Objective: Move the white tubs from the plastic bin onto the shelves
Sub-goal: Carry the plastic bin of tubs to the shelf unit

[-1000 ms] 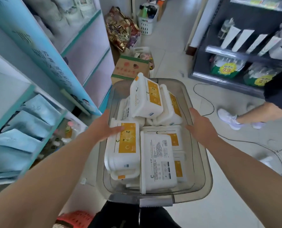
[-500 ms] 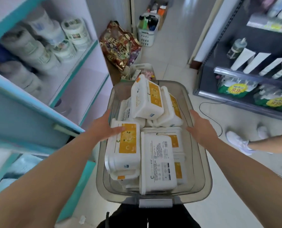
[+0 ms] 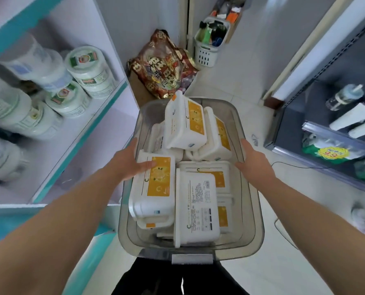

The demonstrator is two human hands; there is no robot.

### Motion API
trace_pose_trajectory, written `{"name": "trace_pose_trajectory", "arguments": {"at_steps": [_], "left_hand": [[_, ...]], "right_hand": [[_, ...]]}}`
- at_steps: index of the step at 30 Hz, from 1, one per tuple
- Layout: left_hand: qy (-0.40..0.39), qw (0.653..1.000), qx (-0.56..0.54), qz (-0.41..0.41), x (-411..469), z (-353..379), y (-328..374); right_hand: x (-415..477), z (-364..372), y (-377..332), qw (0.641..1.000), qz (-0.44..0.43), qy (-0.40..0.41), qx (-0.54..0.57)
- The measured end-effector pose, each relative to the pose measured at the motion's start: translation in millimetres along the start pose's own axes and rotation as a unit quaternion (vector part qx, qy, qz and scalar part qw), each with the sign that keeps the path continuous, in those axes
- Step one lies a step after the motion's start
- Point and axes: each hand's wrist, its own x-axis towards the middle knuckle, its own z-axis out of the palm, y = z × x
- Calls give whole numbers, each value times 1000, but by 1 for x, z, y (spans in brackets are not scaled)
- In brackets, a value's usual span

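Note:
A grey see-through plastic bin [image 3: 255,222] is held up in front of me, filled with several white tubs with orange labels. One tub [image 3: 184,124] stands tilted on top at the far end, another tub [image 3: 154,186] lies at the near left, and a third tub [image 3: 196,207] lies back side up in the middle. My left hand [image 3: 128,161] grips the bin's left rim, thumb resting on the near-left tub. My right hand [image 3: 255,161] grips the right rim. The teal-edged shelves [image 3: 81,133] are on my left.
Round white jars [image 3: 88,71] stand on the left shelf, with bare shelf beside them. A red-gold snack bag [image 3: 162,67] and a white basket [image 3: 209,43] sit on the floor ahead. A dark display case [image 3: 335,128] lines the right side, with a cable on the floor.
The bin has risen with both hands on its rims, and the view has lifted to a higher left shelf with jars. The other person's leg and shoe have left the view.

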Motion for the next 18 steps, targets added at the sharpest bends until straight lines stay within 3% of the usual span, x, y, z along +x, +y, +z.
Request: {"name": "trace_pose_trajectory", "arguments": {"at_steps": [8,18], "left_hand": [[-26,1000,5,4,106,-38,10],[-72,997,20,-9,208,-44,-14]], "right_hand": [[84,12,-20,998,63,-15,3],[126,51,-26,990,136,-30,8]]}}
